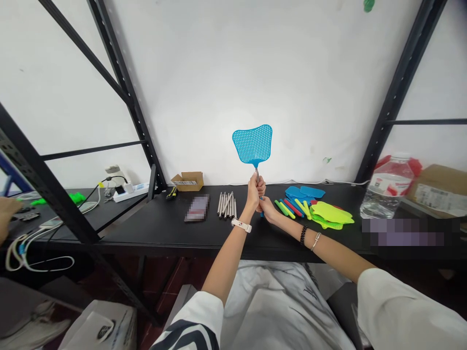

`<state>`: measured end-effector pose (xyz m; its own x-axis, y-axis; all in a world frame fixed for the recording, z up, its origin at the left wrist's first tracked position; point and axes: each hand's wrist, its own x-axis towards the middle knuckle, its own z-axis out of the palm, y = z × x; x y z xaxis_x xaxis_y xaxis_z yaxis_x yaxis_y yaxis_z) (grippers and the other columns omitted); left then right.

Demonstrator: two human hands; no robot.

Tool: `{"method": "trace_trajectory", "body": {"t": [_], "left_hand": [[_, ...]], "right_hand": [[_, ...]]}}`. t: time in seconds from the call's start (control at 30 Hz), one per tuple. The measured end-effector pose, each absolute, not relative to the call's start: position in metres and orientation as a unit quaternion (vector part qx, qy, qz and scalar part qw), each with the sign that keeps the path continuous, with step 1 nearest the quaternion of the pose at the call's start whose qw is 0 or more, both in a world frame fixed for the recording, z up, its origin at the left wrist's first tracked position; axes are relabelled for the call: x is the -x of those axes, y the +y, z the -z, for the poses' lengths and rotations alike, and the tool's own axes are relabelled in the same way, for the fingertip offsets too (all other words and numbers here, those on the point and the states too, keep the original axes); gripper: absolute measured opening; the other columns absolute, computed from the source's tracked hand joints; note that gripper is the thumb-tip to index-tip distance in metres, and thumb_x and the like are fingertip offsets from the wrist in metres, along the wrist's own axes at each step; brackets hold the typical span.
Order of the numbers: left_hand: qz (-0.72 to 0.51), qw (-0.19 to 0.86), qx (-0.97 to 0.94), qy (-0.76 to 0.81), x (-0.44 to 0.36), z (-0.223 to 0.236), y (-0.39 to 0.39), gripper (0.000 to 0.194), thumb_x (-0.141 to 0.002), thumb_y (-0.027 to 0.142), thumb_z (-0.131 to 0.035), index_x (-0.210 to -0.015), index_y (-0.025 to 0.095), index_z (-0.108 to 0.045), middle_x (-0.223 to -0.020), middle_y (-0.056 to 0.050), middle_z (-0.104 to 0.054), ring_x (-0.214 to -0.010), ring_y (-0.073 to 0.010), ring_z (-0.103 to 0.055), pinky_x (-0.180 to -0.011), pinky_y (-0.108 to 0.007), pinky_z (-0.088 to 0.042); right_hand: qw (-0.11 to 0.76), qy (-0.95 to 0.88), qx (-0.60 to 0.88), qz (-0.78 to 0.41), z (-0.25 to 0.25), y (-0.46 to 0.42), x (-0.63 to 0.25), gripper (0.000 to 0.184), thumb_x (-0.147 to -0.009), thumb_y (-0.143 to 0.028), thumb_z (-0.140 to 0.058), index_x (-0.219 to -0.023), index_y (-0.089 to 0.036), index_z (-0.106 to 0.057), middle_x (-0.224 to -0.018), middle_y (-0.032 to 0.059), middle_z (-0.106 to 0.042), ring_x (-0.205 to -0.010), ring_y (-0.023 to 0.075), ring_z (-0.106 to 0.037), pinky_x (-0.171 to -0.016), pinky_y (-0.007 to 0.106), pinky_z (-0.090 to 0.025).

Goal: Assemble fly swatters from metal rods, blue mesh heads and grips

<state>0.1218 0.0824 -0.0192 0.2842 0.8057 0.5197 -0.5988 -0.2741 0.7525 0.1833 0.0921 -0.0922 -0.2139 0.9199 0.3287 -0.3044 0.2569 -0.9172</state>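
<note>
A blue fly swatter (253, 143) stands upright in front of me, its meshed head above both hands. My left hand (252, 193) is closed around the metal rod just below the head. Lower down, my right hand (269, 210) is closed on the blue handle, part of which pokes out beneath the fingers. To the left on the black table lie several metal rods (226, 206). On the right are several coloured handles (292, 208) in green, blue, red and yellow. Beside them lie blue swatter heads (305, 192) and a pile of yellow-green swatter heads (331, 215).
The black table (160, 231) holds a small open cardboard box (192, 181), a yellow-black cutter (171, 193) and a blurred-out flat item (197, 208). At right stand a large clear bottle (383, 192) and a bigger carton (440, 189). Black metal posts (126, 92) frame the table.
</note>
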Motion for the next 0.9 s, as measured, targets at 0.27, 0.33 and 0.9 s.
{"method": "trace_trajectory", "body": {"t": [0.27, 0.33, 0.9], "left_hand": [[-0.527, 0.618, -0.566, 0.138, -0.117, 0.022, 0.088, 0.042, -0.078, 0.05, -0.034, -0.051, 0.018, -0.03, -0.042, 0.007, -0.018, -0.033, -0.0036, -0.017, -0.034, -0.017, -0.016], [-0.497, 0.619, -0.589, 0.152, -0.113, 0.021, 0.09, 0.042, -0.078, 0.049, -0.033, -0.052, 0.017, -0.037, -0.042, 0.005, -0.026, -0.036, -0.0059, -0.03, -0.04, -0.018, -0.028], [-0.564, 0.396, -0.697, 0.196, -0.104, 0.029, 0.085, 0.033, -0.085, 0.045, -0.036, -0.075, 0.016, -0.048, -0.074, -0.005, -0.063, -0.074, -0.0128, -0.058, -0.073, -0.026, -0.042]], "right_hand": [[0.567, -0.555, 0.28, -0.54, 0.094, 0.094, -0.185, 0.042, -0.063, -0.026, -0.06, -0.046, -0.019, -0.023, -0.039, -0.0082, -0.02, -0.037, 0.0032, -0.016, -0.036, 0.02, -0.014], [0.569, -0.553, 0.281, -0.539, 0.092, 0.092, -0.185, 0.04, -0.064, -0.026, -0.06, -0.048, -0.019, -0.025, -0.04, -0.0086, -0.02, -0.037, 0.0033, -0.016, -0.036, 0.02, -0.014], [0.551, -0.571, 0.313, -0.521, 0.081, 0.082, -0.184, 0.036, -0.066, -0.036, -0.061, -0.053, -0.02, -0.032, -0.044, -0.008, -0.025, -0.038, 0.0049, -0.019, -0.038, 0.022, -0.017]]}}
